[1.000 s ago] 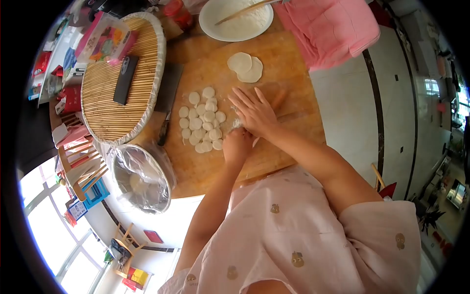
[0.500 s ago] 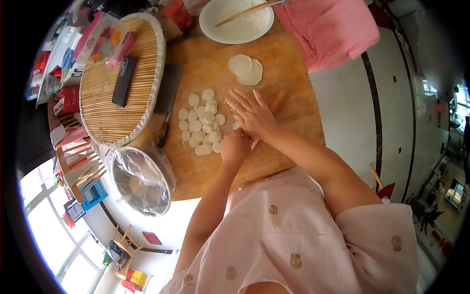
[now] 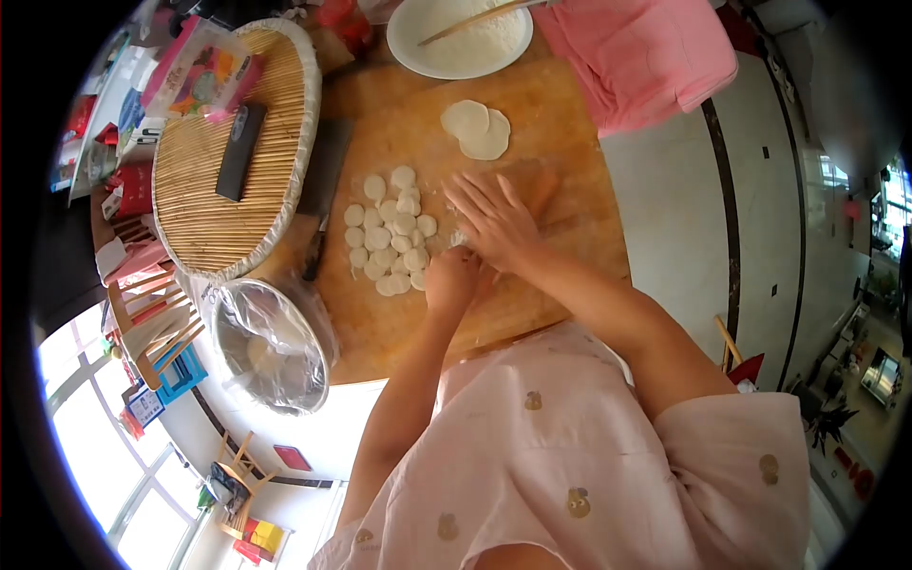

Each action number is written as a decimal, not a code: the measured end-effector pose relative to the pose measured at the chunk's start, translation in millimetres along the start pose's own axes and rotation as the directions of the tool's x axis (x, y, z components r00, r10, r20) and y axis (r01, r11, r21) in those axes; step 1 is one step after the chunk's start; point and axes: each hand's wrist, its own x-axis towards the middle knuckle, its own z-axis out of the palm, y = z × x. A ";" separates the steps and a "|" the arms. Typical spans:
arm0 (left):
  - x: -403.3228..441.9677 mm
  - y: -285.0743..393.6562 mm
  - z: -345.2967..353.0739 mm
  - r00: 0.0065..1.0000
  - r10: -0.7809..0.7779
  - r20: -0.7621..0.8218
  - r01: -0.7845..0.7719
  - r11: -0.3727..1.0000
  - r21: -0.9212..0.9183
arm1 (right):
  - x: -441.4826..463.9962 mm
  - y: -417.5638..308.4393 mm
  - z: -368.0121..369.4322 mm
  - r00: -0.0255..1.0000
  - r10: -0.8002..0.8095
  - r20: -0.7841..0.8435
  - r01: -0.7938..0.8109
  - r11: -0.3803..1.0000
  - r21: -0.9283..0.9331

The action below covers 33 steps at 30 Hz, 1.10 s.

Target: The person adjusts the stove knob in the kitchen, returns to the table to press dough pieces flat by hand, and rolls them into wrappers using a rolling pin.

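Observation:
My right hand (image 3: 494, 223) lies flat with its fingers stretched out over a wooden rolling pin (image 3: 541, 190), whose blurred end shows beyond the hand. Just beside it, my left hand (image 3: 452, 277) is closed at the edge of a dough wrapper (image 3: 459, 237); only a pale sliver of the dough shows, the rest being under the hands. To the left lies a cluster of small flattened dough discs (image 3: 389, 233), some overlapping. Two thin rolled wrappers (image 3: 486, 138) overlap on the wooden board (image 3: 570, 247) beyond my right hand.
A white bowl of flour (image 3: 404, 57) with wooden sticks across it stands at the far edge. Left are a cleaver (image 3: 328, 171), a round reed tray (image 3: 195, 218) bearing a dark bar-shaped object, and a plastic-lined metal bowl (image 3: 328, 351). Pink cloth (image 3: 655, 76) lies at the far right.
The rolling pin has shifted under my right hand, its end now blurred. Both hands stay in nearly the same place, and the view has moved slightly. The discs and rolled wrappers lie as before.

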 end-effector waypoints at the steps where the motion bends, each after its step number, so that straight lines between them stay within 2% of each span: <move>1: -0.7 -12.9 4.4 0.998 0.037 -0.047 -0.042 0.993 -0.106 | -24.1 6.1 -10.3 0.999 -0.009 0.050 0.010 1.000 -0.015; 2: -2.8 -24.9 9.2 0.993 0.068 -0.094 -0.087 0.974 -0.208 | -48.5 11.2 -20.5 0.995 -0.014 0.102 0.017 0.999 -0.028; 5: -7.6 -43.9 21.4 0.998 -0.051 -0.024 0.034 0.884 -0.466 | -100.9 24.9 -47.7 0.969 0.005 0.248 0.002 1.000 -0.028; 8: -14.6 -25.1 16.2 0.997 -0.044 0.061 0.058 0.967 -0.247 | -63.5 17.5 -28.0 0.988 -0.021 0.152 0.021 1.000 0.002; 11: -13.6 24.2 -8.5 0.991 -0.113 0.077 0.102 0.985 0.140 | -5.5 0.0 -4.5 1.000 -0.005 -0.005 0.005 1.000 0.010; 13: -8.7 12.9 -3.6 0.997 -0.066 0.049 0.061 0.994 0.094 | 8.9 -4.3 6.1 0.996 0.021 -0.082 -0.017 0.998 0.057; 14: -3.9 4.7 -1.6 0.999 -0.037 0.029 0.035 0.997 0.067 | 0.3 -1.7 1.5 1.000 0.009 -0.026 -0.008 0.998 0.056; 17: -6.3 -24.4 4.6 0.999 0.012 -0.036 -0.021 0.960 -0.279 | -66.4 14.1 -30.7 0.989 -0.017 0.144 0.012 0.999 0.033; 19: -8.6 -37.9 18.8 0.998 -0.049 -0.043 0.019 0.848 -0.529 | -99.3 23.3 -49.0 0.968 -0.012 0.250 0.013 1.000 -0.003; 20: -11.3 -42.1 22.9 0.996 -0.080 -0.038 0.038 0.769 -0.638 | -95.9 22.9 -43.6 0.974 -0.016 0.224 0.023 0.999 -0.027; 22: -17.5 -38.5 18.9 0.997 0.051 -0.062 -0.068 0.942 -0.329 | -72.5 18.2 -24.9 0.986 -0.022 0.163 0.035 0.996 -0.079; 23: -20.3 -28.3 11.3 0.992 0.115 -0.061 -0.123 0.980 -0.155 | -50.3 11.3 -19.5 0.993 -0.010 0.114 0.014 0.999 -0.032; 26: -23.9 16.2 -11.4 0.993 -0.095 0.063 0.091 0.993 0.073 | -7.2 -3.8 -7.6 1.000 0.023 -0.014 -0.021 0.992 0.122; 29: -19.5 -17.3 -1.3 0.991 0.052 0.124 -0.034 0.989 -0.145 | -69.3 13.9 -10.5 0.995 0.097 -0.022 -0.094 0.988 0.123; 31: -6.8 -8.8 -5.4 0.987 0.050 0.150 -0.016 0.975 -0.221 | -117.8 22.2 -34.0 0.972 0.165 0.169 -0.175 0.984 0.043; 32: -2.6 -5.5 -8.2 0.984 0.042 0.176 0.003 0.968 -0.251 | -130.1 26.7 -35.5 0.978 0.152 0.145 -0.160 0.986 0.044; 33: 8.9 1.3 -9.4 0.992 0.087 0.090 -0.050 0.935 -0.352 | -140.0 29.6 -33.5 0.983 0.139 0.117 -0.145 0.988 0.046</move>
